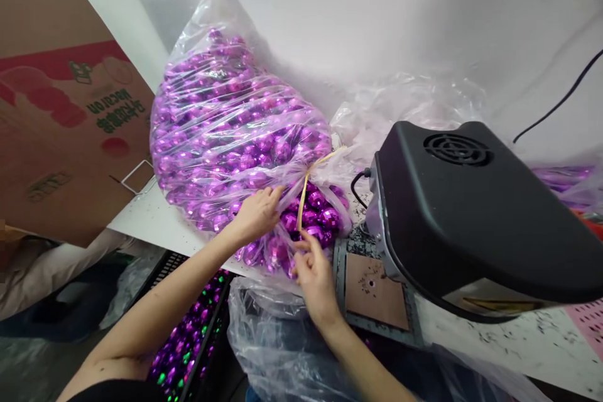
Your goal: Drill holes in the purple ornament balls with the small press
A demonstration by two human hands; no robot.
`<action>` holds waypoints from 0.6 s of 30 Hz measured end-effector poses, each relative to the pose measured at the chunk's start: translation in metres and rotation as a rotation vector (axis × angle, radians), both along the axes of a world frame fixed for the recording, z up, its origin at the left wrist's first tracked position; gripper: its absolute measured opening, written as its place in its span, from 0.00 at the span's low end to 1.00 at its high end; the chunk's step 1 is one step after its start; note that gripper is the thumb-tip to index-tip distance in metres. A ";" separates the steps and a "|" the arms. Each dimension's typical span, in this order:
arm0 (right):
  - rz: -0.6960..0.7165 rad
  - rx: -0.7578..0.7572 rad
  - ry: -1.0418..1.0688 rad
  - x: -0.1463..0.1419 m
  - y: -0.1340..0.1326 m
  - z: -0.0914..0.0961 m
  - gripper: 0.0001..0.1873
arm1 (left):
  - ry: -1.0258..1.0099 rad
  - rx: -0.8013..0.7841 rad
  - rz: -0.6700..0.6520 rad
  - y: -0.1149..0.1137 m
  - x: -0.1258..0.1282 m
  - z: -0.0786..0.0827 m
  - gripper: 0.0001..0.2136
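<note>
A large clear plastic bag full of shiny purple faceted balls leans against the wall on the white table. Its opening faces me, and uncovered purple balls show there. A thin yellow tie runs over the gathered plastic and down across the opening. My left hand is closed on the plastic at the left of the opening. My right hand has its fingers bent at the bag's lower edge, gripping the film, with the index fingertip at the tie's lower end.
A black machine with a round vent stands at the right, over a brown plate. A printed cardboard box is at the left. Below the table edge are a black crate of purple and green balls and a plastic-lined container.
</note>
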State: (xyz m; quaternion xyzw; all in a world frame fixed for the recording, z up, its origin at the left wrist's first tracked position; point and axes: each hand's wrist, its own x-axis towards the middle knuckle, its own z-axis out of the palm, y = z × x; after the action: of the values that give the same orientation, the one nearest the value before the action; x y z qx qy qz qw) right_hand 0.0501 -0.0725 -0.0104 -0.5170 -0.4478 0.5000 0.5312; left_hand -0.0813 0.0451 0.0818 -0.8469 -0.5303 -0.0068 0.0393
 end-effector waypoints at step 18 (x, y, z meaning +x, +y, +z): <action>0.804 -0.115 -0.392 0.037 -0.073 0.012 0.19 | -0.008 0.019 -0.203 -0.055 0.054 -0.027 0.09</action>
State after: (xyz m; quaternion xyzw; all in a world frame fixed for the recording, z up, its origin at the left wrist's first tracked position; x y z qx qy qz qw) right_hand 0.0870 -0.1453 0.0016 -0.4157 -0.6769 0.5831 0.1704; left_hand -0.0276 -0.0095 0.0547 -0.8957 -0.4420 -0.0189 0.0443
